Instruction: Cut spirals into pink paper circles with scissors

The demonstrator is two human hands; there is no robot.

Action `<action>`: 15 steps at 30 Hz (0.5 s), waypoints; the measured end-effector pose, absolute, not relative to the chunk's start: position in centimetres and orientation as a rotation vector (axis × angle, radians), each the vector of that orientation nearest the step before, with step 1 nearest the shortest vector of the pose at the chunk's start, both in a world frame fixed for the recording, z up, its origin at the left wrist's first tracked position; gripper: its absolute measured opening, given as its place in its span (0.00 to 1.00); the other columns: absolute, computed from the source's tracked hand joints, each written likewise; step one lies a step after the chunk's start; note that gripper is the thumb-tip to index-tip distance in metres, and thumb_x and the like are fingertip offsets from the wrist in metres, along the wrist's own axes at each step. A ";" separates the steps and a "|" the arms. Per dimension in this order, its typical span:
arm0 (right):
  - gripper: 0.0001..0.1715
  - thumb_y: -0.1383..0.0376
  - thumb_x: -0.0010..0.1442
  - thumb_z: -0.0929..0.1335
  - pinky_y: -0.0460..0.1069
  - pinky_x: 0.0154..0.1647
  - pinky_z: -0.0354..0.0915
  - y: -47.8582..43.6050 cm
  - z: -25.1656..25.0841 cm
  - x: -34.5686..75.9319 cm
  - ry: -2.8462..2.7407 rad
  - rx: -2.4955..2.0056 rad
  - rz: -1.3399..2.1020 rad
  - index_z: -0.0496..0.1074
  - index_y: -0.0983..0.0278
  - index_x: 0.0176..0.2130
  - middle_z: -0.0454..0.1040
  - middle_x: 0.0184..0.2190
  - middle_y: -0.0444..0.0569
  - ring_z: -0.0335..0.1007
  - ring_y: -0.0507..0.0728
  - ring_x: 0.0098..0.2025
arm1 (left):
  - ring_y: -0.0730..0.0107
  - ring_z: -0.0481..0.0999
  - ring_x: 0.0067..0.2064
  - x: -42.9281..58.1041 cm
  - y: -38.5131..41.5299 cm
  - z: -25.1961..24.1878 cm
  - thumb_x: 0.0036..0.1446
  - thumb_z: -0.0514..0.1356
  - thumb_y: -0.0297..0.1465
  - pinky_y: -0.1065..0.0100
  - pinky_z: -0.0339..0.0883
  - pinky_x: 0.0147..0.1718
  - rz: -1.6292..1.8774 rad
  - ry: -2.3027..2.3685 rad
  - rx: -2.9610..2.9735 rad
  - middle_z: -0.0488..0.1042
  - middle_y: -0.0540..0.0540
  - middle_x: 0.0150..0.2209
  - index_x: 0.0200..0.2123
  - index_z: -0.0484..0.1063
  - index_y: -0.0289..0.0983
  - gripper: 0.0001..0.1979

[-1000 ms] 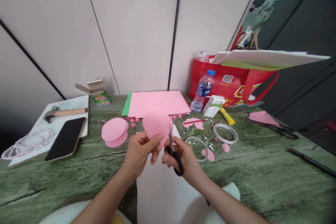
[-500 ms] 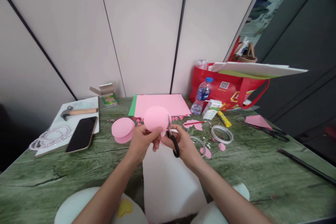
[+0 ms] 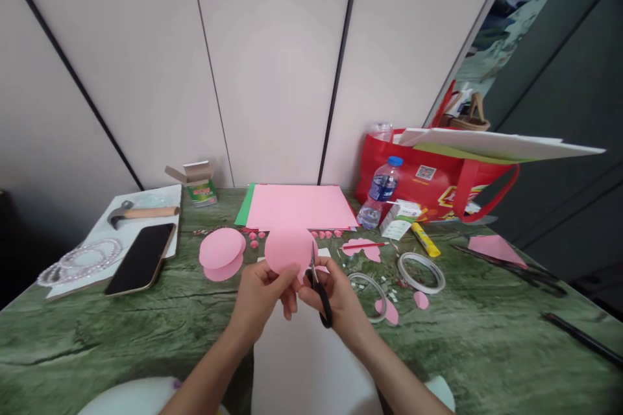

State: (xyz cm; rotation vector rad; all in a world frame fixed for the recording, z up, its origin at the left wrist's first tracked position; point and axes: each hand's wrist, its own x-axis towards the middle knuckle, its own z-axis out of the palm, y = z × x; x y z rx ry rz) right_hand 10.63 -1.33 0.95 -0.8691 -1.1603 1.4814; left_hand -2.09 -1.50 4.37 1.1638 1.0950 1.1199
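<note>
Between thumb and fingers, my left hand (image 3: 265, 292) pinches a round pink paper disc (image 3: 289, 248), held upright over the table. My right hand (image 3: 335, 295) grips black-handled scissors (image 3: 318, 288), their blades pointing up along the disc's right edge. Whether the blades are parted is too small to tell. Beneath both hands lies a white sheet (image 3: 311, 366), running toward me. More pink paper discs (image 3: 222, 248) lie overlapped to the left of my left hand. A stack of pink paper (image 3: 302, 206) with a green sheet (image 3: 244, 207) under it lies beyond the disc.
On the left are a phone (image 3: 141, 259), a hammer (image 3: 146, 212), bead strings (image 3: 82, 262) and a small box (image 3: 201, 191). To the right are tape rolls (image 3: 422, 272), a red pencil (image 3: 365, 246), a glue stick (image 3: 425, 240), a bottle (image 3: 381, 194) and a red bag (image 3: 433, 175).
The view has shifted, so the table's things sit lower in it. Both hands keep their grips, with the scissors still at the disc's right edge.
</note>
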 end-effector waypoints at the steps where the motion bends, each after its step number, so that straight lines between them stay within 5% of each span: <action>1: 0.29 0.59 0.38 0.74 0.44 0.24 0.55 -1.3 0.6 10.6 -1.162 -0.862 1.482 0.56 0.61 0.35 0.62 0.20 0.37 0.58 0.48 0.23 | 0.76 0.64 0.11 -2.0 -1.5 4.2 0.49 0.58 0.35 0.75 0.57 0.11 1.111 1.095 1.160 0.67 0.49 0.10 0.17 0.67 0.31 0.15; 15: 0.26 0.58 0.41 0.73 0.44 0.23 0.54 -1.2 -0.5 10.5 -1.212 -0.922 1.468 0.56 0.61 0.34 0.61 0.20 0.37 0.56 0.48 0.22 | 0.78 0.63 0.12 -3.0 -1.0 2.5 0.48 0.59 0.34 0.74 0.56 0.12 1.106 1.082 1.135 0.66 0.51 0.12 0.18 0.68 0.32 0.13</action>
